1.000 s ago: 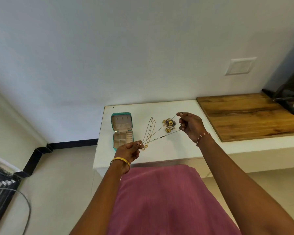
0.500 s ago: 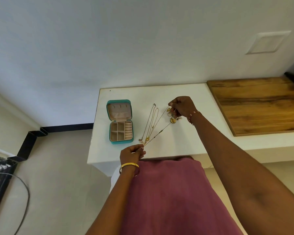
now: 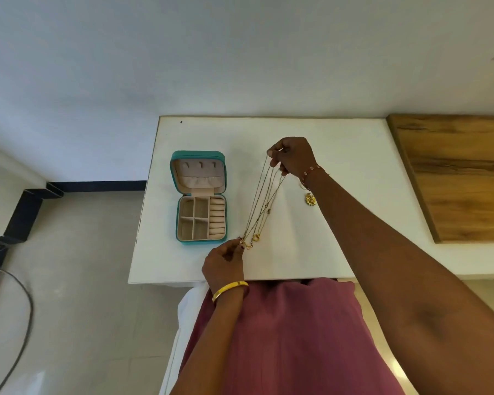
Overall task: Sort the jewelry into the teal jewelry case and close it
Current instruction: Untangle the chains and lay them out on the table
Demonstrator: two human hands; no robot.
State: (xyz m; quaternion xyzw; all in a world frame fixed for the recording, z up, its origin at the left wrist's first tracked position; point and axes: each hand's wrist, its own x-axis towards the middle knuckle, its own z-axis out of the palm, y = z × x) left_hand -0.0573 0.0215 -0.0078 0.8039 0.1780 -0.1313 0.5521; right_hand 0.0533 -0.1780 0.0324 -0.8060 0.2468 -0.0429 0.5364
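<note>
The teal jewelry case (image 3: 200, 240) lies open on the white table (image 3: 340, 172), lid flat toward the wall, beige compartments with nothing visible in them. Several thin gold necklaces (image 3: 261, 205) stretch between my hands just right of the case. My right hand (image 3: 293, 156) pinches their far ends above the table. My left hand (image 3: 226, 263) pinches the near ends by the table's front edge, where small pendants hang. A gold flower-shaped piece (image 3: 310, 199) lies on the table beside my right wrist.
A wooden board (image 3: 454, 172) covers the surface to the right. The wall runs right behind the table. Left of the table are the tiled floor, a black baseboard (image 3: 29, 212) and a dark cable (image 3: 23, 323).
The view tilted down and closer. My right hand moved left off the jewelry pile, holding the chains' far ends; the chains now hang straighter between both hands. The flower piece lies uncovered.
</note>
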